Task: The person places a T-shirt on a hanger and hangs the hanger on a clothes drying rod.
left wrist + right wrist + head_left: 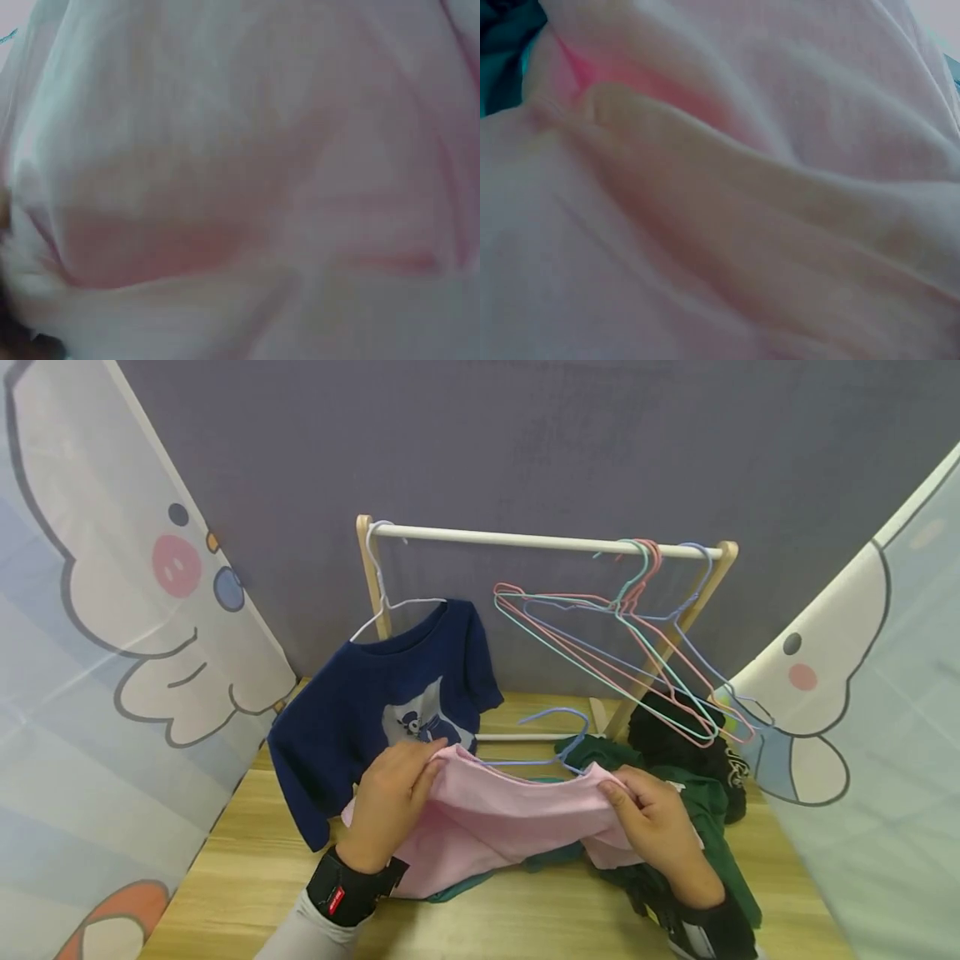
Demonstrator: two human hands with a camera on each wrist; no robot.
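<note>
A pink shirt [517, 818] is stretched between the two hands in the head view. My left hand [390, 797] pinches it near the left end of its neckline. On the other side, my right hand [660, 822] pinches the right end between thumb and fingers. A blue hanger [573, 743] sits at the neck opening, its hook sticking up above the cloth; its lower part is hidden by the shirt. Both wrist views are filled with folds of pink cloth [225, 150], blurred, and hardly any of the hands shows there.
Behind stands a rack with a white rail [517, 537]. A navy shirt [352, 710] hangs at its left on a white hanger [384, 602]. Several pink, green and blue hangers [637, 610] hang at the right. Dark green clothes [697, 802] and a black garment [652, 727] lie on the wooden table [225, 893].
</note>
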